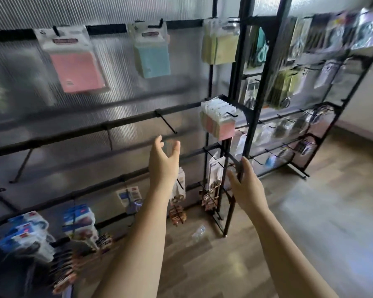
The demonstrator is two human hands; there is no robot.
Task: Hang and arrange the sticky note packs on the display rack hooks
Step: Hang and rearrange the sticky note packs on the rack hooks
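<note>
pink pack [78, 67], blue pack [153, 59] and yellow pack [221, 47] already hang up top. my left hand [164, 160] and right hand [243, 186] are open-fingered, each grip empty. the bare hook [166, 122] still wants filling, i'd judge from the crowded stack [219, 123].

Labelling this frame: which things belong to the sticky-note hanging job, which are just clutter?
Job: pink pack, blue pack, yellow packs, pink stack, empty hook, left hand, right hand.
Clutter: side-rack goods, floor packet.
</note>
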